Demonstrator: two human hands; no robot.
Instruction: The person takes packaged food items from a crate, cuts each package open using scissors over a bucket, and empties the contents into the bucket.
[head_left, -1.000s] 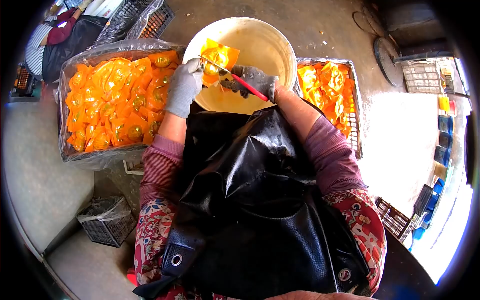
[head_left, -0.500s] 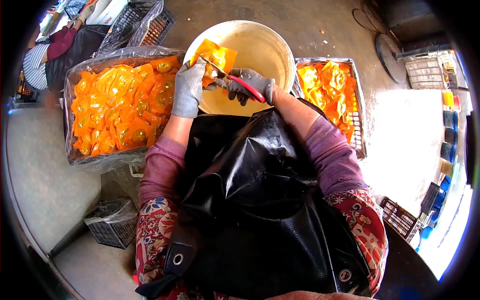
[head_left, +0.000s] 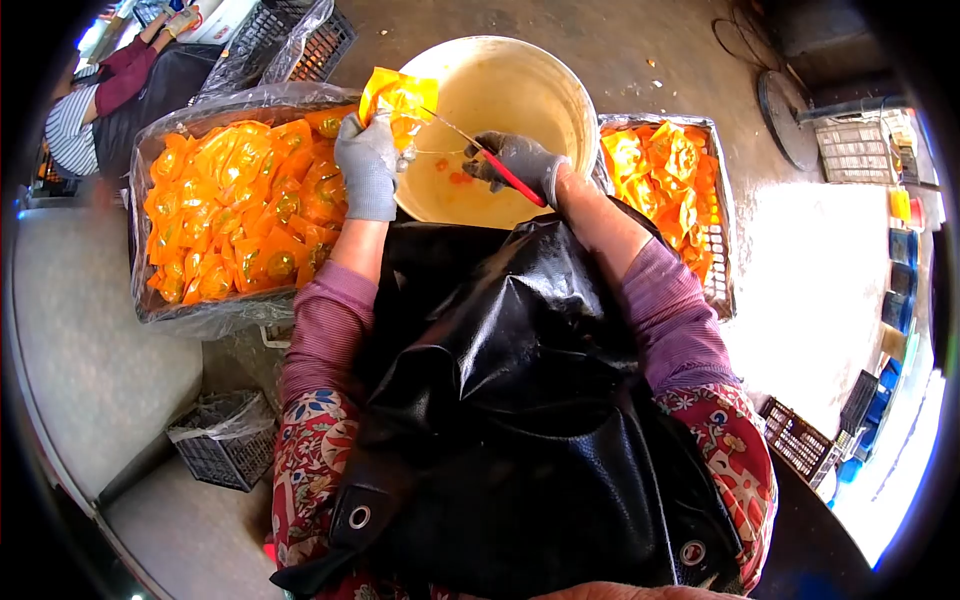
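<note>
My gloved left hand (head_left: 368, 165) pinches an orange plastic packet (head_left: 398, 98) above the left rim of a cream bucket (head_left: 545, 85). My gloved right hand (head_left: 525, 165) is closed around red-handled scissors (head_left: 512, 180) over the bucket. Their blades look parted and point left toward the packet's lower edge; whether they touch it I cannot tell. Small orange bits (head_left: 460, 178) lie at the bottom of the bucket. To the left, a plastic-lined crate (head_left: 170, 318) is heaped with similar orange packets (head_left: 235, 215). Orange wrappers or packets (head_left: 665, 175) fill a crate (head_left: 722, 270) on the right.
A black apron (head_left: 520, 400) covers my lap. At the upper left, another person in a striped garment (head_left: 70, 135) works beside dark crates (head_left: 320, 50). A lined crate (head_left: 228, 445) stands at lower left. On the right are a pale crate (head_left: 855, 150) and a brown crate (head_left: 800, 440).
The packet has risen and shifted left with my left hand. My right hand and the scissors have moved right, away from it. Orange bits now show in the bucket.
</note>
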